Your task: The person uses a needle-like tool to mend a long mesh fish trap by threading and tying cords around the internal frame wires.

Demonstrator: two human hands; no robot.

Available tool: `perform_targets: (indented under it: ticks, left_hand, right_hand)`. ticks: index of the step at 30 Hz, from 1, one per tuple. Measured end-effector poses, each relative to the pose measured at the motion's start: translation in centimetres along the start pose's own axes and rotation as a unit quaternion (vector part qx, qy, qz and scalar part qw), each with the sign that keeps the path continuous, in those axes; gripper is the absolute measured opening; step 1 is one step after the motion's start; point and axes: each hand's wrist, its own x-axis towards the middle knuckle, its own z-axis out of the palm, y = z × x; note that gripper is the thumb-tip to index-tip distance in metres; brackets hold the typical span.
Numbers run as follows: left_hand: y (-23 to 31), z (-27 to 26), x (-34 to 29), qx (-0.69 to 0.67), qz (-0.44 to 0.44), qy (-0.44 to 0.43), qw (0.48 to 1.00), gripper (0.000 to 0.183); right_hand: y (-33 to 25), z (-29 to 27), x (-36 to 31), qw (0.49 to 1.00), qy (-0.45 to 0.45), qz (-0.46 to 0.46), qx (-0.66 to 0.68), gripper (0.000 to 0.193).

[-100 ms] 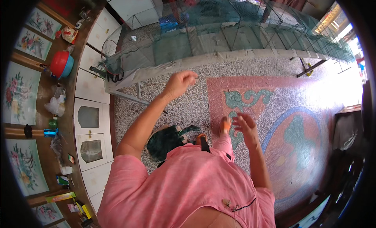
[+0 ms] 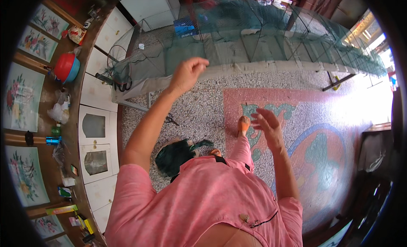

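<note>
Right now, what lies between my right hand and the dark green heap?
In the head view, your forward orange shoe and speckled floor lie between your right hand and the dark green heap.

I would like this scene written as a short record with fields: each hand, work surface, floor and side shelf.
Left hand: raised, fingers curled, nothing visibly held; nearest the long green mesh net
Right hand: raised over the speckled floor, fingers spread, apparently empty
Work surface: long pale-edged table, net along it
Floor: crumpled dark green heap left of orange footwear
Side shelf: red rounded bowl and blue bowl
</note>
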Motion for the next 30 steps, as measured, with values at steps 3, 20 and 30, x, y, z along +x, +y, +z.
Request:
perform_targets:
  ticks: [3,20,30]
  left_hand:
    - [2.6,-1.0,9.0,0.176,0.127,0.066,0.974,0.016]
    - [2.4,-0.8,22.8,0.371,-0.128,-0.325,0.86,0.033]
    - [1.9,-2.9,23.5,0.264,-0.15,-0.259,0.917,0.015]
  right_hand:
    - [-4.2,-1.3,7.3,0.996,-0.044,-0.064,-0.037,0.037]
    - [-15.1,-0.1,26.8,0.812,-0.264,-0.435,-0.284,0.058]
    - [-12.8,4.2,29.9,0.707,-0.261,-0.48,-0.448,0.054]
